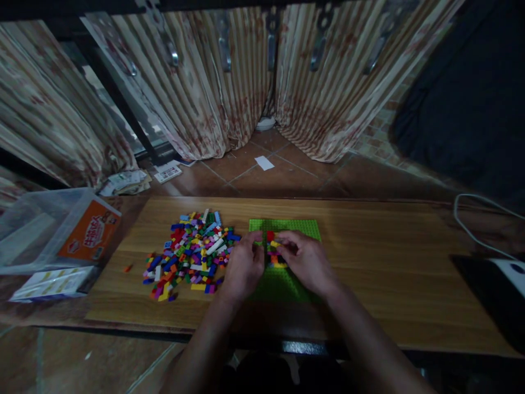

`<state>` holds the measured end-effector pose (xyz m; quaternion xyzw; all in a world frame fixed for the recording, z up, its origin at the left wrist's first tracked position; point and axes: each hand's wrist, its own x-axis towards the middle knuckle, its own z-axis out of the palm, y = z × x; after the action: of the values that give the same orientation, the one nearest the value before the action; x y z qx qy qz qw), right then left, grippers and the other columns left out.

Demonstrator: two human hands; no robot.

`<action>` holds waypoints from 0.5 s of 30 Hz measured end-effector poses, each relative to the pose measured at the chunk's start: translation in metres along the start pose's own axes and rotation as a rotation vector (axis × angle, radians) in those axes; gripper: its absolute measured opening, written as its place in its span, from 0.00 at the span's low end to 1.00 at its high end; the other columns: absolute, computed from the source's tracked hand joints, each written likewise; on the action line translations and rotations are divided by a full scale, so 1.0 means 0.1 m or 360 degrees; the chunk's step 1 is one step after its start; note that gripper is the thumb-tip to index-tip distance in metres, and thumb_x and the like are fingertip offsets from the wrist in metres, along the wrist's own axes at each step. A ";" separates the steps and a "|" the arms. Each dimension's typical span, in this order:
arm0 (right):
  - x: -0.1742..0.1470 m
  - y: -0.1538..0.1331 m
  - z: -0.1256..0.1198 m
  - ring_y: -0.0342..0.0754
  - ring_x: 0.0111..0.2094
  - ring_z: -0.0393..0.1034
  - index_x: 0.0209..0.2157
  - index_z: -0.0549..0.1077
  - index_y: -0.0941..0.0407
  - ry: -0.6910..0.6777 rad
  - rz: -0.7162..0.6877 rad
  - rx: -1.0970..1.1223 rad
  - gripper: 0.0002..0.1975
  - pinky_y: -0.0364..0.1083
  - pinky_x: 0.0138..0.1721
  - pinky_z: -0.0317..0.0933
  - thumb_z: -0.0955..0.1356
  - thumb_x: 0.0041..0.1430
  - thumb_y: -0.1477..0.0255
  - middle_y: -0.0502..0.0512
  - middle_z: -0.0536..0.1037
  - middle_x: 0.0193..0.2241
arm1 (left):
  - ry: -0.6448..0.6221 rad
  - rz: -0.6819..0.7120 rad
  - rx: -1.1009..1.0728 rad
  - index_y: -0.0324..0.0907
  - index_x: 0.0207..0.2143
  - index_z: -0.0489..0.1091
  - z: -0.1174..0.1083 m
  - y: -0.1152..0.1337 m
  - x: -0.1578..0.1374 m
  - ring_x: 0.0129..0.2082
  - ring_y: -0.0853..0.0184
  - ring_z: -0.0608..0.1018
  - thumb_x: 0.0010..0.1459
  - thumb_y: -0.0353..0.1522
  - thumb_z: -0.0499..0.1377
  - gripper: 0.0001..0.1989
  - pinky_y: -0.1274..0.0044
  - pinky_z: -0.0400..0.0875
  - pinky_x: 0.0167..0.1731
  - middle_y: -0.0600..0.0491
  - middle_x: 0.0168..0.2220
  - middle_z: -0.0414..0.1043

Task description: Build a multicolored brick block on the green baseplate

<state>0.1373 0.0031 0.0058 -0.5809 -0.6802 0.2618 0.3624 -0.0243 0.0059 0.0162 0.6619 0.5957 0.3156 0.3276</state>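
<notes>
A green baseplate (pixel 289 225) lies on the wooden table in front of me. Red, orange and yellow building bricks (pixel 279 261) form a small cluster near its middle. My right hand (pixel 307 258) reaches over the plate from the right, thumb and forefinger closed on a small yellow brick (pixel 274 244) at the cluster. Over the plate's left edge, my left hand (pixel 246 264) is half curled, forefinger and thumb apart, with nothing visible between them. A loose pile of mixed coloured bricks (pixel 192 251) spreads just left of this hand. The fingers partly hide the cluster.
A clear plastic bin (pixel 76 205) with an orange label stands at the far left, behind a wrapped pack (pixel 55 283). One orange brick (pixel 127 268) lies apart on the table (pixel 381 262). A black-and-white object (pixel 498 290) and a white cable (pixel 471 230) are at the right.
</notes>
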 end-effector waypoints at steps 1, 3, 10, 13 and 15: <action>-0.01 -0.01 0.01 0.47 0.34 0.74 0.39 0.76 0.52 0.0000 0.0007 -0.0001 0.09 0.46 0.36 0.66 0.67 0.57 0.73 0.52 0.80 0.34 | 0.0007 -0.0005 -0.0015 0.38 0.49 0.69 0.00 0.00 0.00 0.36 0.63 0.79 0.58 0.27 0.52 0.17 0.73 0.73 0.41 0.46 0.42 0.78; -0.02 -0.04 0.04 0.47 0.34 0.74 0.38 0.76 0.52 0.0029 0.0031 -0.0042 0.08 0.46 0.36 0.66 0.67 0.57 0.73 0.53 0.80 0.34 | 0.0015 -0.0021 -0.0038 0.38 0.49 0.69 0.01 -0.01 0.00 0.38 0.63 0.80 0.57 0.27 0.52 0.17 0.72 0.73 0.42 0.45 0.43 0.78; -0.06 -0.16 0.16 0.49 0.32 0.72 0.35 0.74 0.53 0.0022 -0.0038 -0.0355 0.05 0.46 0.34 0.63 0.67 0.56 0.74 0.53 0.78 0.30 | -0.0011 -0.0058 -0.0183 0.39 0.52 0.68 0.08 -0.06 -0.04 0.44 0.62 0.80 0.58 0.25 0.52 0.19 0.70 0.74 0.47 0.45 0.45 0.78; -0.07 -0.17 0.20 0.49 0.31 0.72 0.34 0.75 0.53 0.0012 -0.0029 -0.0382 0.05 0.46 0.34 0.62 0.68 0.56 0.74 0.52 0.77 0.28 | -0.0019 -0.0054 -0.0228 0.38 0.53 0.67 0.08 -0.08 -0.05 0.46 0.62 0.80 0.58 0.25 0.51 0.20 0.70 0.74 0.48 0.44 0.47 0.77; -0.07 -0.15 0.21 0.49 0.31 0.72 0.35 0.75 0.53 -0.0001 -0.0014 -0.0364 0.05 0.46 0.34 0.62 0.68 0.55 0.74 0.51 0.77 0.28 | -0.0034 -0.0074 -0.0210 0.37 0.54 0.67 0.08 -0.08 -0.05 0.46 0.62 0.80 0.58 0.24 0.51 0.21 0.70 0.74 0.48 0.43 0.48 0.77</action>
<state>0.1120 -0.0048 0.0040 -0.6154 -0.7083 0.1811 0.2946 -0.0228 0.0008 0.0053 0.6282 0.5852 0.3395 0.3842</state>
